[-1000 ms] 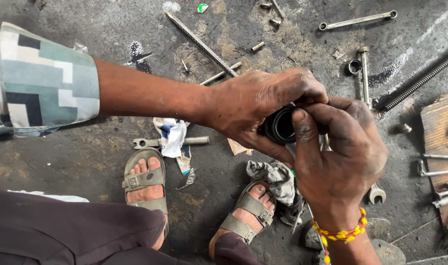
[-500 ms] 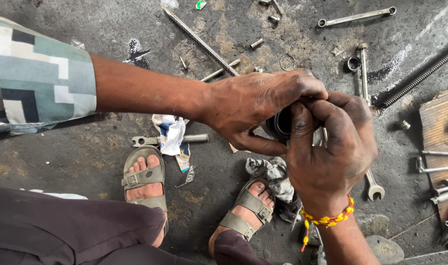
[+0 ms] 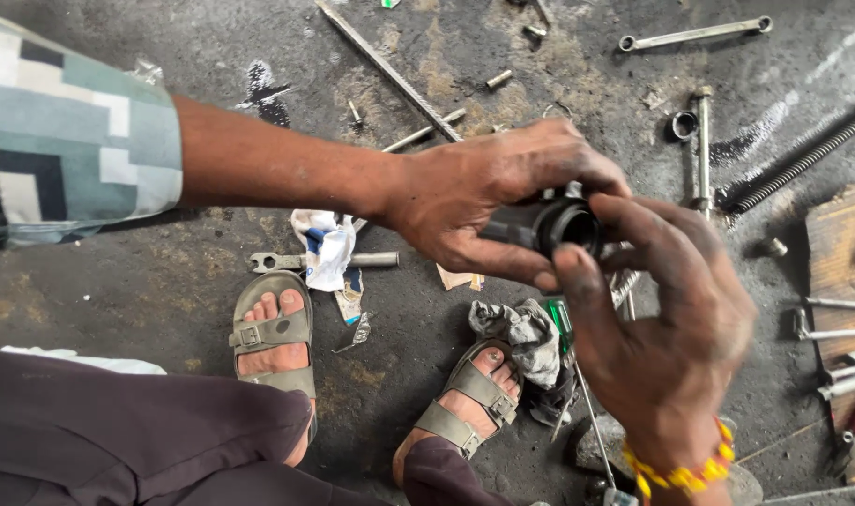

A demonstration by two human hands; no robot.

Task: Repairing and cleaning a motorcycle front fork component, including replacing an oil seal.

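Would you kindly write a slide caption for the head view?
Left hand and right hand grip a dark cylindrical part above a tool-strewn floor.

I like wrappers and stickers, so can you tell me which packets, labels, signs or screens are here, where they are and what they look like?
Crumpled wrapper: on the floor left of the hands, draped over a wrench; white with blue patches.
Torn packet scrap: just below it, beside the left sandal; small, blue with orange.
No signs or screens.

Soft, even daylight, faint shadows, sharp focus, slight wide-angle stretching at the edges.
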